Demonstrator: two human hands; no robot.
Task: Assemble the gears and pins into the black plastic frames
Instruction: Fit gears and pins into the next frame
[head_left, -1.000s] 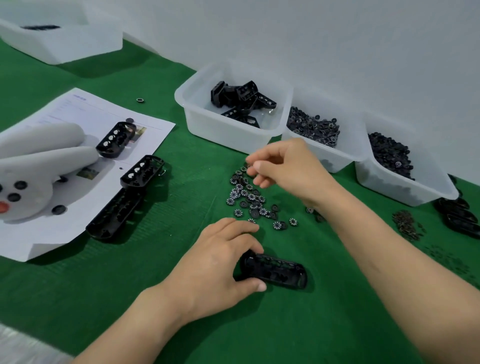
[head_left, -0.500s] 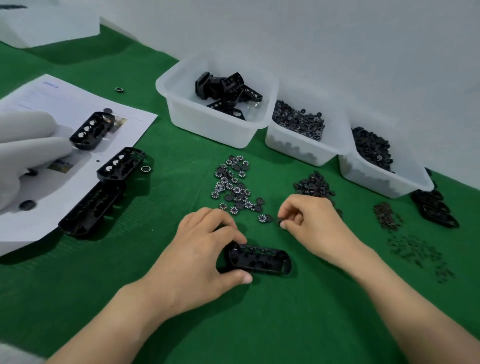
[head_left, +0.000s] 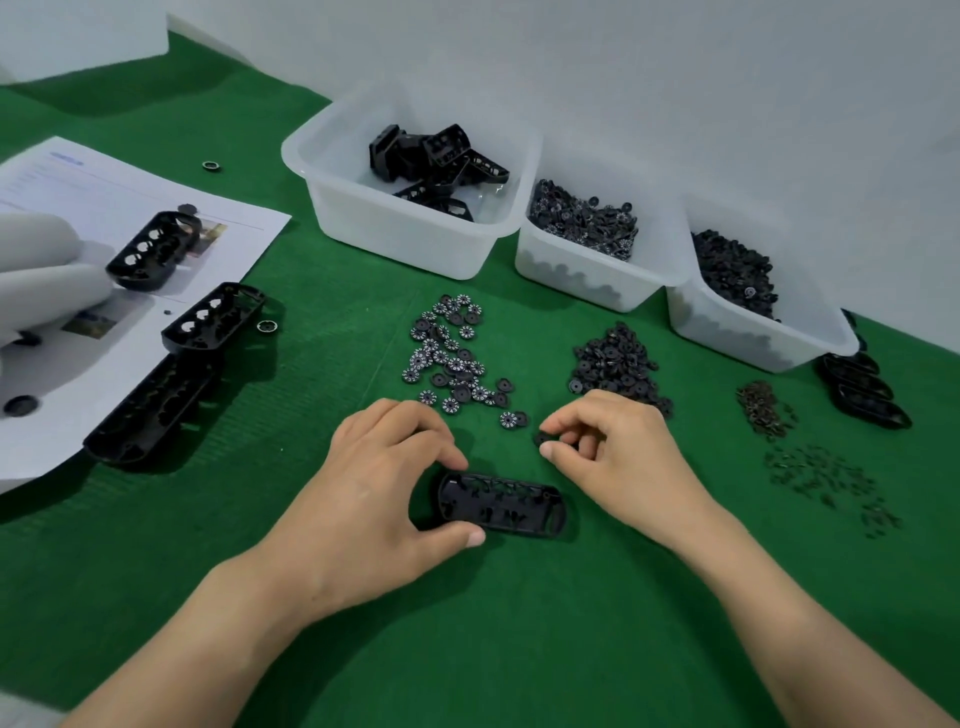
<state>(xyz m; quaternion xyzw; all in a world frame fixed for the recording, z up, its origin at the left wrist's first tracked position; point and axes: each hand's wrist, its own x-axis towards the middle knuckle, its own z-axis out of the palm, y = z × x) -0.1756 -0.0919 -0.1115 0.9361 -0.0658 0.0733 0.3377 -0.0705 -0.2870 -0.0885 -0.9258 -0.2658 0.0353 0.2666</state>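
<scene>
Our left grip (head_left: 379, 493) clamps the frame (head_left: 504, 505) at nine o'clock; our right grip (head_left: 618, 457) pinches a gear (head_left: 544, 439) we judge light, slippery.

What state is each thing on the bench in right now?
left hand: grips the black frame at its left end.
right hand: pinches a small gear.
black frame: flat on the green mat, held.
small gear: pinched, not yet in the frame.
frame bin: lidless, partly filled.
marked gears: loose pile on the mat.
</scene>
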